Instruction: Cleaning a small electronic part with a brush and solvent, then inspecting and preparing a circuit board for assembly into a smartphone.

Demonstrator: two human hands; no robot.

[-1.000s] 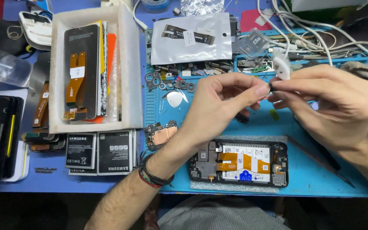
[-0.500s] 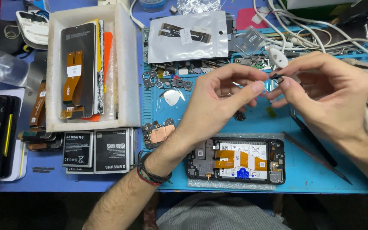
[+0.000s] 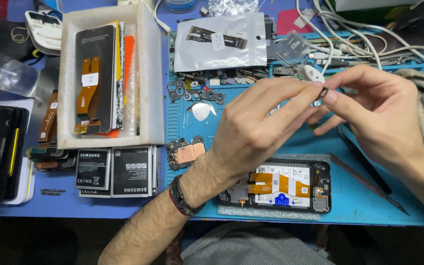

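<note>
My left hand (image 3: 261, 130) and my right hand (image 3: 376, 115) meet above a blue work mat (image 3: 290, 142), fingertips together. Between them they pinch a tiny dark ring-shaped part (image 3: 324, 92). Below my hands lies an opened phone (image 3: 280, 187) with its back off, showing orange flex cables and a white-labelled battery. A small circuit board with copper shielding (image 3: 186, 153) rests on the mat left of my left wrist. A black band circles that wrist.
A white foam box (image 3: 150, 83) holds phone screens upright. Two black batteries (image 3: 116, 171) lie in front of it. A silver bag with a flex cable (image 3: 222, 41), loose small parts, white cables (image 3: 369, 46), a white pick (image 3: 201, 113) and two dark pry tools (image 3: 369, 179) surround the mat.
Both hands have stayed together on the small part, with the fingers shifting slightly. The view has drifted a little.
</note>
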